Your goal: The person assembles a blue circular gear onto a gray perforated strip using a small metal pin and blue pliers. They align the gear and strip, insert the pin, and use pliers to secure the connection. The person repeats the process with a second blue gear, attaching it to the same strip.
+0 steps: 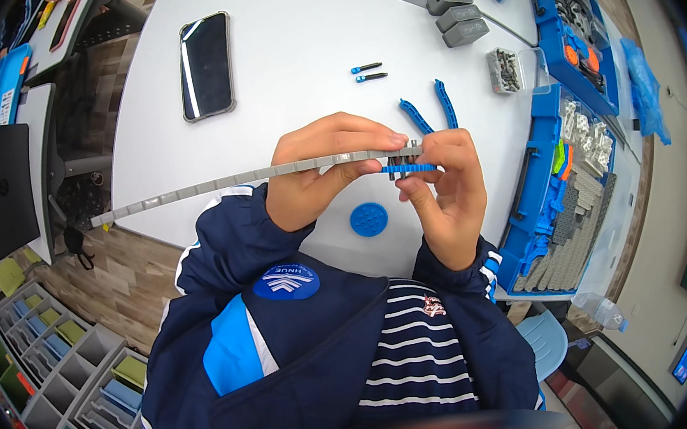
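Observation:
A long grey building beam [224, 180] runs from far left into my hands above the white table. My left hand [326, 162] grips it near its right end, fingers on top and thumb below. At that end a blue toothed gear [410, 168] sits under the beam, with small grey and dark pins or axles around it. My right hand [450, 188] pinches the gear end between thumb and fingers. A round blue disc [369, 219] lies on the table below my hands. Just beyond my right hand lie two curved blue pieces, the left one [415, 116] and the right one [445, 104].
A phone [206, 66] lies at the back left. Two short black-and-blue pieces [369, 72] lie behind my hands. Grey blocks [457, 17] and a small box of pins [504, 71] stand back right. A blue parts tray [535, 188] holds beams and connectors on the right.

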Motion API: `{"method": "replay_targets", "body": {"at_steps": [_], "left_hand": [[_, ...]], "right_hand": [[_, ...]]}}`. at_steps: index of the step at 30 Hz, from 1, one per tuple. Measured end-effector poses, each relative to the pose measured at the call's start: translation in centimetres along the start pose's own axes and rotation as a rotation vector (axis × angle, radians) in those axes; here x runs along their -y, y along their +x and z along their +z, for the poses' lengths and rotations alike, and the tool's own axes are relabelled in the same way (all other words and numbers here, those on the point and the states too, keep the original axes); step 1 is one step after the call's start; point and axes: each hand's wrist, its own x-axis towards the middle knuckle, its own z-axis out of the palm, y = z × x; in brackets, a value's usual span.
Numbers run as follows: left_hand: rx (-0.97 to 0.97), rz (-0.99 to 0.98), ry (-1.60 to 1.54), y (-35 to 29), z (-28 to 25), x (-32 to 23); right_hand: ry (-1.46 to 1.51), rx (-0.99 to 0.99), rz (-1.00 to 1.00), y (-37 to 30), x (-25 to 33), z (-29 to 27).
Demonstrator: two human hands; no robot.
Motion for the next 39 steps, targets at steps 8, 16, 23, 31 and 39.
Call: {"method": "replay_targets", "body": {"at_steps": [8, 16, 23, 31, 39], "left_hand": [[0.038, 0.058, -0.031, -0.3, -0.3, -0.6], [0.013, 0.038, -0.089, -0.3, -0.2, 0.0], [0.026, 0.098, -0.051, 0.2, -0.5, -0.3], [0.028, 0.126, 0.082, 0.2, 0.2, -0.9], [0.033, 0.111, 0.056, 0.1, -0.3, -0.6]], "right_hand": [[-0.117, -0.069, -0.178, -0.7, 0.2, 1.0], [-0.146, -0.106, -0.182, -0.6, 0.2, 1.4], [-0.189, -0.061, -0.221, -0.2, -0.1, 0.8], [-0.273, -0.027, -0.259, 0.2, -0.4, 0.3], [-0.213, -0.043, -0.277, -0.1, -0.7, 0.6]]}}
